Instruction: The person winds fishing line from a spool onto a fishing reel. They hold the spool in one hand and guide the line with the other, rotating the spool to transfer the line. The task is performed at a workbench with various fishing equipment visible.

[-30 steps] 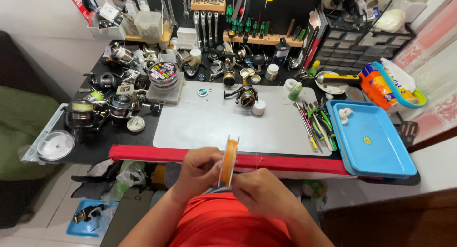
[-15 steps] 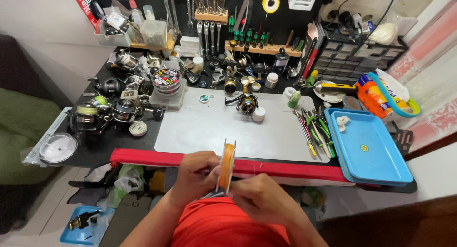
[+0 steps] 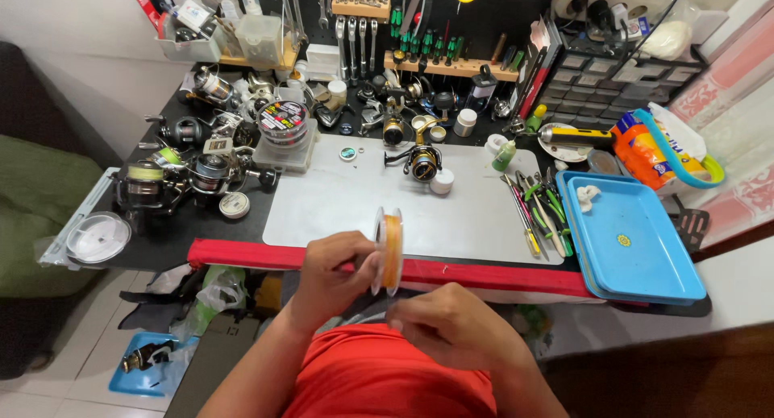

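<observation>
My left hand point(image 3: 332, 274) grips a clear plastic spool point(image 3: 389, 249) wound with orange line, held on edge above my lap, just in front of the red strip along the table edge. My right hand point(image 3: 445, 327) sits a little lower and to the right of the spool, fingers curled, and I cannot tell whether it pinches the line. A black and gold spinning reel point(image 3: 419, 161) stands on the grey mat point(image 3: 347, 204) beyond the spool, with a small white cap point(image 3: 441, 181) beside it.
Several reels point(image 3: 173, 176) and a stack of line spools point(image 3: 281, 120) crowd the table's left. Pliers and pens point(image 3: 536, 208) lie beside a blue tray point(image 3: 633, 249) on the right. A tool board and drawer cabinet point(image 3: 613, 79) stand at the back. A round clear case point(image 3: 97, 237) overhangs the left edge.
My left hand has lifted the spool slightly and turned it more upright. My right hand has dropped away from the spool toward my lap.
</observation>
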